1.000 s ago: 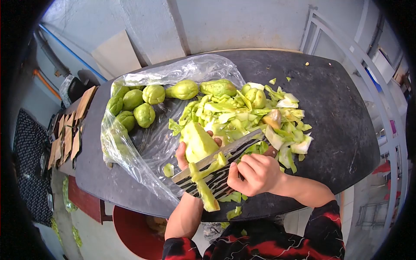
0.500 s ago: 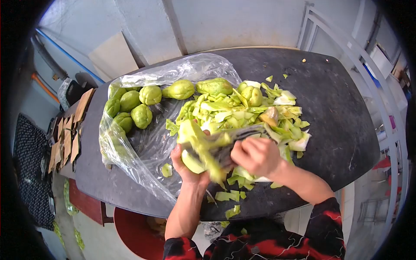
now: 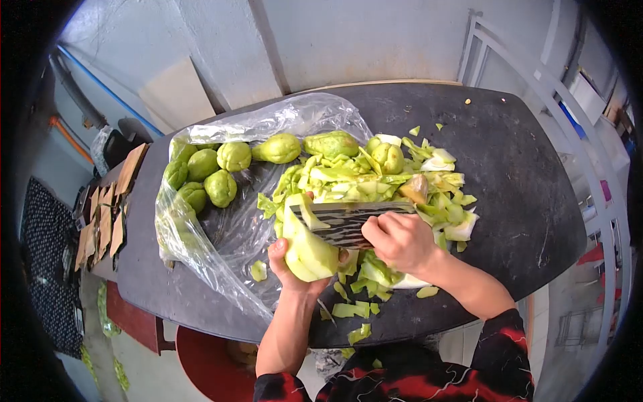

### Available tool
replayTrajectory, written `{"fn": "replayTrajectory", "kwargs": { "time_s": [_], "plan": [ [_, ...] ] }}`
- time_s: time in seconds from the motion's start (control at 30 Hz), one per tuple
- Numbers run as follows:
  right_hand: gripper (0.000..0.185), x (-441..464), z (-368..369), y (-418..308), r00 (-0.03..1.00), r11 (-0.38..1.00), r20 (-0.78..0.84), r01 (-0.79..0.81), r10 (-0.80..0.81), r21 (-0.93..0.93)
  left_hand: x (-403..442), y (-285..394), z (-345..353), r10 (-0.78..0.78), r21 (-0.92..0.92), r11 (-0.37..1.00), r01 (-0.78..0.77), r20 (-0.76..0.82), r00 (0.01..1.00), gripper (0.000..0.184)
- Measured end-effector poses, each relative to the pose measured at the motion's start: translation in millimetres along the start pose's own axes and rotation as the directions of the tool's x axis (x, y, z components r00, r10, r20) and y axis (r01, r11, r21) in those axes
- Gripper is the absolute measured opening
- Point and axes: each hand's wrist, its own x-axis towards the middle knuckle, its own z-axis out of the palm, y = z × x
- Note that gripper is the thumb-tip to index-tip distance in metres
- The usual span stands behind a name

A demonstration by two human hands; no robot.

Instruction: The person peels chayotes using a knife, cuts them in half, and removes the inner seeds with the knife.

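Observation:
My left hand point(image 3: 287, 269) is closed around a peeled, pale green chayote point(image 3: 309, 258), cupping it from below and the left. In my right fist point(image 3: 402, 242) is a wide-bladed knife point(image 3: 338, 224) with a dark striped pattern; its handle is hidden by my fingers. The blade lies against the upper part of the chayote, where a strip of flesh or peel rises along its edge. Behind both hands spreads a heap of green peelings point(image 3: 348, 179). Whole chayotes point(image 3: 221, 188) sit to the left, on and inside a clear plastic bag point(image 3: 221, 258).
The dark table point(image 3: 529, 194) carries loose peel scraps point(image 3: 351, 310) near its front edge. A red tub point(image 3: 207, 365) stands on the floor below. Cardboard pieces point(image 3: 104, 214) are at the left, and a grey metal railing point(image 3: 583, 134) runs along the right.
The knife has moved up from a blurred, lower stroke and now rests at the chayote's top. The blurred peel across the chayote's front is gone, leaving its pale surface showing.

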Motion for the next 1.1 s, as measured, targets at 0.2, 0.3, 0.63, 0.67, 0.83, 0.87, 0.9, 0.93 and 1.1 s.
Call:
{"fn": "replayTrajectory", "kwargs": {
  "time_s": [0.2, 0.3, 0.63, 0.67, 0.83, 0.87, 0.9, 0.93, 1.1],
  "plan": [
    [0.007, 4, -5, 7, 0.996, 0.998, 0.062, -0.061, 0.061, -0.010, -7, -5, -18, -0.122, -0.206, 0.966, 0.159, 0.179, 0.976, 0.090],
    [0.016, 4, 0, 20, 0.988, 0.988, 0.031, -0.150, 0.149, 0.043, -3, -1, -5, -0.122, -0.243, 0.954, 0.178, 0.229, 0.966, 0.086],
    [0.008, 5, -15, -9, 0.987, 0.988, -0.051, 0.154, -0.155, -0.026, 1, 1, -7, -0.051, -0.088, 0.996, 0.027, -0.286, 0.957, 0.064],
    [0.008, 6, -18, -15, 0.964, 0.968, -0.084, 0.247, -0.250, -0.046, 3, -1, -20, -0.066, -0.229, 0.973, 0.030, -0.153, 0.986, 0.063],
    [0.012, 6, -16, -30, 0.947, 0.957, -0.147, 0.289, -0.285, 0.005, 1, -1, -14, -0.143, -0.400, 0.908, 0.127, -0.011, 0.990, 0.071],
    [0.012, 6, -15, -30, 0.946, 0.958, -0.156, 0.288, -0.285, -0.003, 2, -1, -16, -0.141, -0.401, 0.908, 0.125, -0.009, 0.990, 0.071],
    [0.012, 6, -14, -30, 0.945, 0.958, -0.164, 0.285, -0.283, -0.010, 2, -2, -18, -0.139, -0.382, 0.915, 0.128, -0.003, 0.990, 0.071],
    [0.012, 7, -14, -31, 0.944, 0.958, -0.164, 0.287, -0.285, -0.010, 2, -2, -19, -0.138, -0.363, 0.923, 0.129, 0.003, 0.990, 0.072],
    [0.009, 8, -23, -32, 0.948, 0.954, -0.106, 0.296, -0.299, -0.045, 1, 0, -16, -0.119, -0.302, 0.948, 0.098, -0.054, 0.991, 0.073]
  ]
}}
